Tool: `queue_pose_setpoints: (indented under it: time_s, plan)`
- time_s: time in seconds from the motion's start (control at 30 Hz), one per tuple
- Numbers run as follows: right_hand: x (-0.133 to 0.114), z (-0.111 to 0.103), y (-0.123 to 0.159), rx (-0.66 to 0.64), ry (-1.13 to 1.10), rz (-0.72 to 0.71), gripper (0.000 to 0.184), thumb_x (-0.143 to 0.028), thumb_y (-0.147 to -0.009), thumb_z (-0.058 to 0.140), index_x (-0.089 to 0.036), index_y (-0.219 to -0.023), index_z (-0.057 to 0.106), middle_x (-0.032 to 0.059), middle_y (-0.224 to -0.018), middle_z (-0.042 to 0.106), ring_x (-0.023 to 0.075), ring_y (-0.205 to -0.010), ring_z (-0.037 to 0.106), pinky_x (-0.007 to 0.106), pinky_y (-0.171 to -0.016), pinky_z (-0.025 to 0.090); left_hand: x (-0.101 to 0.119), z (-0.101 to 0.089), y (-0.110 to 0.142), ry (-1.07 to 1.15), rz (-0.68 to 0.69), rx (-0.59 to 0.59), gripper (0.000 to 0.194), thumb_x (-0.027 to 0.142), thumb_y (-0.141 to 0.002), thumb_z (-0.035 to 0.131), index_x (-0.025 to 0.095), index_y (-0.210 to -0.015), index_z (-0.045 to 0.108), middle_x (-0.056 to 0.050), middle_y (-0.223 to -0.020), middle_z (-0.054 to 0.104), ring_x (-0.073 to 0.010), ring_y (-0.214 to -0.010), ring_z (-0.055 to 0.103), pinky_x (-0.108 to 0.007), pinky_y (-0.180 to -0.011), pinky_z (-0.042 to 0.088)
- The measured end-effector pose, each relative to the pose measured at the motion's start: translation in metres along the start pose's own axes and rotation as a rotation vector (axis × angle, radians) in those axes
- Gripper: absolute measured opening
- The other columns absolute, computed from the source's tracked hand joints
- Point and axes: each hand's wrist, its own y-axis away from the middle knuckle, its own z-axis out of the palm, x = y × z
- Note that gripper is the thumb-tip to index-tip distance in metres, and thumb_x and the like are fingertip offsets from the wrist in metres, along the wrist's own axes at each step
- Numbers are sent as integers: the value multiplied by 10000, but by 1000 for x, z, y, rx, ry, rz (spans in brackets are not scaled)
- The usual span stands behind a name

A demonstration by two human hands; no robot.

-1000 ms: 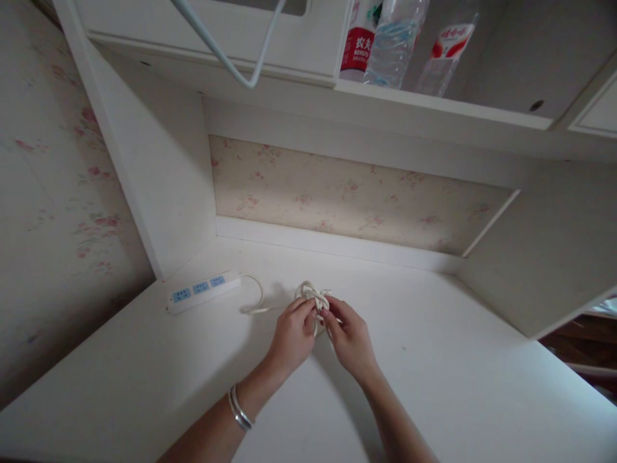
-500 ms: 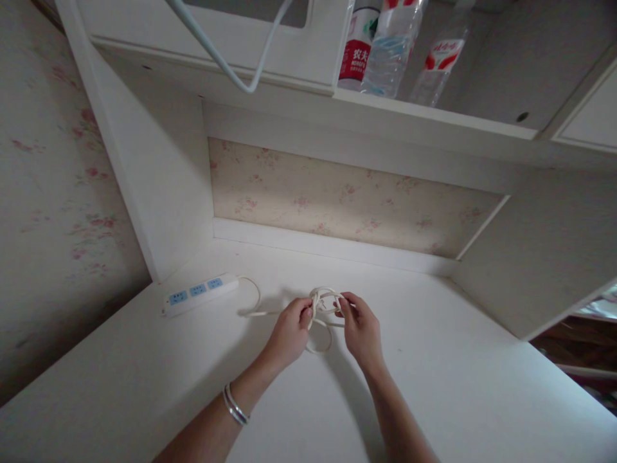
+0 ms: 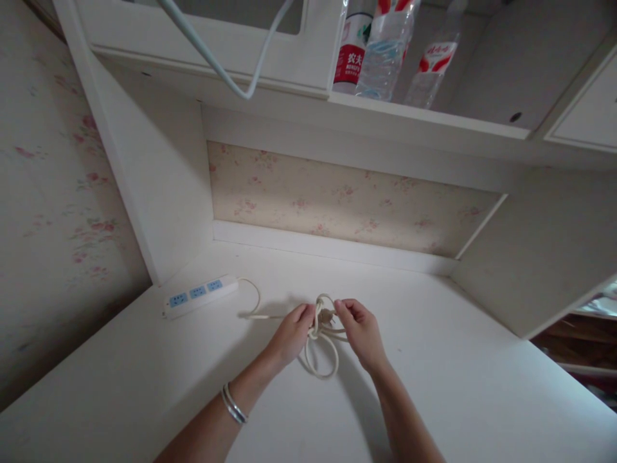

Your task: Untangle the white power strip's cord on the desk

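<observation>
A white power strip [image 3: 200,297] with blue socket panels lies on the desk at the left. Its cream power cord [image 3: 321,373] runs right into a looped, tangled bundle between my hands. My left hand [image 3: 293,331] is closed on the left side of the bundle, thumb on top. On the other side, my right hand [image 3: 359,328] pinches a cord loop between thumb and fingers. The plug [image 3: 327,316] shows amid the loops, with its prongs toward my right hand. One loop hangs below the bundle. My fingertips partly hide the cord.
The white desk [image 3: 434,386] has side panels and a back strip. An overhead shelf [image 3: 434,120] holds several plastic bottles [image 3: 380,67]. A pale cable [image 3: 212,58] droops from the upper left. Floral wallpaper covers the left wall [image 3: 62,212].
The bundle has loosened, and its lower loop hangs larger and lower. The plug now shows more plainly between my hands. My right hand has shifted slightly; the power strip stays put.
</observation>
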Motion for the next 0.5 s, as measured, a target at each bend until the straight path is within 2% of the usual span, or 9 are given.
queue_pose_setpoints:
  time_s: [0.13,0.2,0.27,0.37,0.43,0.5]
  plan:
    - [2,-6,-1,-85,149,58,342,-505,-639,717,-197,-642,568,-44,-531,531,111,-483,424,224,-468,279,4,-1,2,-133,28,39,372,501,-827,491,151,-849,614,-10,-734,616,-143,-677,542,-239,-620,398]
    - [4,-12,-1,-171,224,66,343,-499,-655,706,-191,-592,570,-56,-480,475,95,-455,366,224,-455,237,6,-3,2,-186,39,68,353,486,-824,500,156,-841,623,-10,-733,622,-143,-680,549,-237,-619,396]
    - [3,-18,0,-234,202,55,339,-483,-687,688,-185,-565,582,-49,-488,470,96,-473,363,228,-471,244,5,-5,0,-229,31,106,354,477,-840,471,159,-819,626,-8,-702,616,-141,-655,545,-235,-596,390]
    - [-1,-22,1,-238,-82,15,339,-461,-705,689,-192,-546,560,-36,-528,485,116,-542,411,245,-549,331,1,-10,-5,-226,-59,156,359,474,-843,444,159,-803,612,-1,-648,582,-133,-581,525,-224,-521,382]
    - [-5,-20,1,-197,-373,-2,381,-476,-751,647,-203,-526,506,-42,-511,436,123,-563,414,276,-647,394,-2,-12,-8,-166,-138,170,351,467,-842,432,158,-817,596,-2,-664,568,-127,-562,526,-212,-485,392]
    - [-8,-17,-1,-141,-606,30,387,-484,-805,588,-213,-549,485,-55,-498,366,121,-549,396,301,-701,423,-5,-13,-9,-107,-156,175,340,464,-843,426,160,-830,577,-2,-684,555,-122,-562,527,-206,-472,411]
